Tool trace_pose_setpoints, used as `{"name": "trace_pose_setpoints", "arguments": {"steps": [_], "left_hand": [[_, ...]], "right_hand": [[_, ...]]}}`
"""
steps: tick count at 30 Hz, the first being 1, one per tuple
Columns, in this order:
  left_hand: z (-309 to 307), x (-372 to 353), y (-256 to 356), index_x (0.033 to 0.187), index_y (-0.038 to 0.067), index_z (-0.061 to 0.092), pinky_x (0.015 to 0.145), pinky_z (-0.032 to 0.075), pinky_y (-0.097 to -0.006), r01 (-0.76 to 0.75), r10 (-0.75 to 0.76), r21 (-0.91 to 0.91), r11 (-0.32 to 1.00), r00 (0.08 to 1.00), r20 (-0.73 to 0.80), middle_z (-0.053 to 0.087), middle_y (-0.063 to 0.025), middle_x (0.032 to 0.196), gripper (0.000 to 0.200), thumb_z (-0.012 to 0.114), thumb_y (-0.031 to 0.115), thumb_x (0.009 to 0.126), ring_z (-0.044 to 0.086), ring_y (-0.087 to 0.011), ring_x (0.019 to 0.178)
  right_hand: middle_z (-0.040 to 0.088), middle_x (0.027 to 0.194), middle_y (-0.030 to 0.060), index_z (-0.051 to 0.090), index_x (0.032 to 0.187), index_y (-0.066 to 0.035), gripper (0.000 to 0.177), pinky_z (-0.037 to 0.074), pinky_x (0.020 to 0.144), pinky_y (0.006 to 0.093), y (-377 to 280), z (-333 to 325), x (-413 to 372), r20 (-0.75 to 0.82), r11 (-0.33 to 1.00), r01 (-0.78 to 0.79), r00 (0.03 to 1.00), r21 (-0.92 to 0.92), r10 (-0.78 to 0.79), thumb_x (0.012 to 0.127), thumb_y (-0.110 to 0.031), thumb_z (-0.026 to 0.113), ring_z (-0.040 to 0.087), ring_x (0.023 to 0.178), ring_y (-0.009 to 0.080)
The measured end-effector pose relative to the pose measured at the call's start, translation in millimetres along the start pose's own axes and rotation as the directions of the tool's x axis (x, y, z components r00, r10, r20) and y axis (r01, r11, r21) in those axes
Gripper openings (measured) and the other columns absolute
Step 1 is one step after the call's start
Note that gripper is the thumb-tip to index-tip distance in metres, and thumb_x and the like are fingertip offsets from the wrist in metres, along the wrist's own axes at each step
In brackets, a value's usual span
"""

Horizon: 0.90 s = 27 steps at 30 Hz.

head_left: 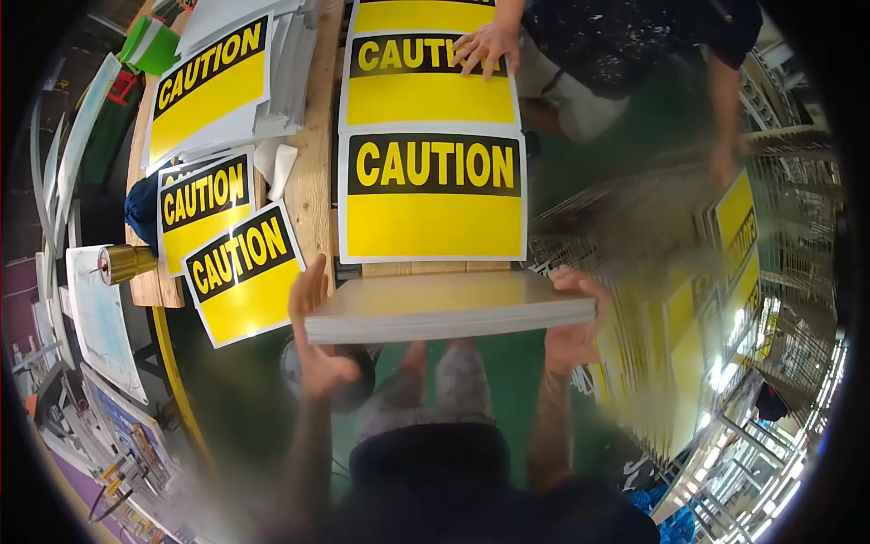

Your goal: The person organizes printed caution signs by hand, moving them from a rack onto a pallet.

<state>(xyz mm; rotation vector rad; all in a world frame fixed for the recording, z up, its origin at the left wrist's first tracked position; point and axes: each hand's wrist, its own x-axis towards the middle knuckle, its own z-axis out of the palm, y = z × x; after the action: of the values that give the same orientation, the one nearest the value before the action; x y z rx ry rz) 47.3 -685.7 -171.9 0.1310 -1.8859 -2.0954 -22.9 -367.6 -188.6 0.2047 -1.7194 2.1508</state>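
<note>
Between my two hands is a thick stack of sign sheets (451, 319), its layered pale edge facing me and its top face yellowish at this slant. My left hand (317, 340) presses against the left end, thumb low and fingers up. At the opposite end my right hand (573, 317) grips the stack in the same way. Just beyond lies a yellow and black CAUTION sign (433, 204) on the wooden table (313, 195). Another CAUTION sign (426, 95) lies behind it, with a co-worker's hand (487, 47) spread flat on it.
Left on the table are a pile of CAUTION signs (217, 86), loose signs (240, 272) hanging over the edge and a yellow-brown cylinder (127, 263). A rack (698, 317) with several signs stands at right. The co-worker's dark shirt (625, 41) shows at the far side.
</note>
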Motion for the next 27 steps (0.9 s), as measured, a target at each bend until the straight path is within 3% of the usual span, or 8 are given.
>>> {"name": "trace_pose_setpoints", "arguments": {"steps": [2,3,7,15,18,22,24,27], "left_hand": [[-1.9,-7.8,13.7,0.167,0.006,0.029,0.132,0.020,-0.0503,0.243,-0.264,-0.168,0.955,0.957,-0.120,0.040,-0.0269,0.166,0.083,0.062,0.051,0.105,0.032,-0.0368,0.159],[1.2,-7.8,16.1,0.169,0.005,0.025,0.133,0.014,-0.0471,0.187,-0.186,0.002,0.982,0.980,-0.073,0.032,-0.0240,0.172,0.077,0.049,0.047,0.109,0.029,-0.0346,0.161],[14.2,-7.7,26.7,0.168,0.000,0.025,0.134,0.011,-0.0475,0.155,-0.154,-0.005,0.988,0.979,-0.133,0.029,-0.0217,0.174,0.071,0.046,0.032,0.108,0.022,-0.0329,0.164],[9.5,-13.8,43.2,0.169,-0.002,0.024,0.132,0.015,-0.0445,0.124,-0.121,0.037,0.992,0.990,-0.069,0.023,-0.0192,0.177,0.073,0.047,0.036,0.110,0.018,-0.0312,0.165],[0.3,-19.1,44.2,0.169,-0.001,0.023,0.132,0.016,-0.0437,0.118,-0.111,0.082,0.990,0.991,-0.077,0.020,-0.0175,0.178,0.076,0.048,0.039,0.110,0.017,-0.0294,0.165],[-1.5,-19.3,35.8,0.166,-0.001,0.033,0.131,0.018,-0.0421,0.154,-0.146,0.041,0.987,0.977,-0.153,0.032,-0.0176,0.174,0.071,0.049,0.033,0.107,0.026,-0.0287,0.162],[6.0,-17.1,28.3,0.165,-0.002,0.038,0.131,0.019,-0.0413,0.164,-0.162,-0.002,0.986,0.972,-0.173,0.038,-0.0177,0.171,0.069,0.050,0.031,0.105,0.030,-0.0283,0.161],[4.9,-20.8,22.6,0.147,0.000,0.059,0.119,0.035,-0.0394,0.105,-0.083,0.093,0.990,0.972,-0.218,0.066,-0.0153,0.140,0.053,0.052,0.030,0.104,0.055,-0.0262,0.135]], "right_hand": [[0.067,0.117,0.0170,0.058,0.132,0.000,0.052,0.050,0.099,0.0408,-32.3,-3.8,-5.0,-0.068,0.956,-0.280,0.959,-0.092,0.274,0.106,-0.044,0.059,0.064,0.108,0.0261],[0.068,0.125,0.0196,0.060,0.133,0.001,0.044,0.046,0.109,0.0429,-26.7,-11.5,-4.1,0.042,0.976,-0.215,0.976,0.027,0.213,0.105,-0.032,0.054,0.063,0.122,0.0292],[0.061,0.147,0.0260,0.061,0.136,0.003,0.042,0.033,0.126,0.0460,-33.1,-3.4,3.9,0.005,0.964,-0.242,0.970,-0.115,0.244,0.103,-0.021,0.051,0.051,0.146,0.0362],[0.050,0.161,0.0222,0.051,0.153,0.002,0.057,0.030,0.127,0.0463,-31.5,-8.6,-4.0,0.085,0.988,-0.155,0.985,0.019,0.153,0.109,-0.034,0.052,0.046,0.150,0.0350],[0.049,0.162,0.0191,0.041,0.160,0.003,0.057,0.033,0.124,0.0432,-44.7,0.3,-3.2,0.019,0.937,-0.282,0.956,-0.206,0.292,0.110,-0.026,0.043,0.047,0.150,0.0290],[0.058,0.155,0.0181,0.058,0.149,0.003,0.050,0.038,0.121,0.0431,-48.6,-5.7,4.5,0.108,0.918,-0.259,0.947,-0.299,0.302,0.109,-0.025,0.047,0.052,0.146,0.0281],[0.071,0.131,0.0157,0.070,0.124,0.004,0.039,0.046,0.111,0.0414,-47.4,-0.1,5.4,0.040,0.943,-0.238,0.966,-0.232,0.254,0.106,-0.024,0.048,0.063,0.127,0.0275],[0.074,0.109,0.0136,0.070,0.103,0.002,0.036,0.051,0.098,0.0409,-16.3,-20.6,-2.7,0.019,0.947,-0.206,0.976,-0.248,0.217,0.105,-0.026,0.048,0.069,0.104,0.0261]]}}
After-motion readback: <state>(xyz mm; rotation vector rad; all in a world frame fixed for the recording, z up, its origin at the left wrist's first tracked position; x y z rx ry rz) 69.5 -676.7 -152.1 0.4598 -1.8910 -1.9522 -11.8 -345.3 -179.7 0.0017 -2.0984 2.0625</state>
